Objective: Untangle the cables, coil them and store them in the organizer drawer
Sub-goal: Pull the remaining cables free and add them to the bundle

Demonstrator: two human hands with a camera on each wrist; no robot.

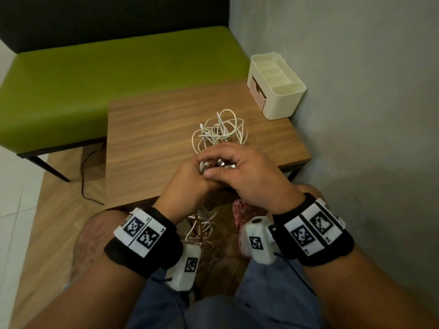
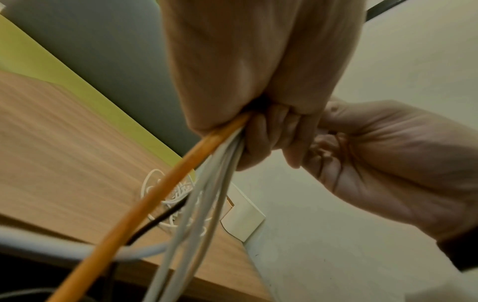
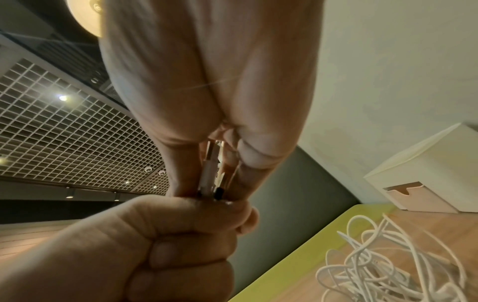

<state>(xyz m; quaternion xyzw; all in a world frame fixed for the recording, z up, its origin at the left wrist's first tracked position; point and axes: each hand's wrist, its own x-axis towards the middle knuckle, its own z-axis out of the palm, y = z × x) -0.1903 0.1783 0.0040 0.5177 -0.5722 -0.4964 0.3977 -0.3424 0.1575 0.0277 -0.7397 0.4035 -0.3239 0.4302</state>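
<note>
A tangle of white cables (image 1: 219, 130) lies on the wooden table (image 1: 152, 138), also seen in the right wrist view as a white tangle (image 3: 388, 265). My left hand (image 1: 190, 179) grips a bundle of cables (image 2: 196, 183), one orange and several grey-white, that hang down off the table's near edge (image 1: 202, 229). My right hand (image 1: 237, 167) pinches the cables' plug ends (image 3: 210, 173) just above the left fist (image 3: 181, 235). The cream organizer (image 1: 276, 84) with its pinkish drawer (image 3: 419, 199) stands at the table's far right corner.
A green bench (image 1: 107, 79) runs behind the table. A grey wall (image 1: 356, 91) borders the table's right side. A black cord (image 1: 85, 176) trails on the wooden floor at the left. My knees are under the near edge.
</note>
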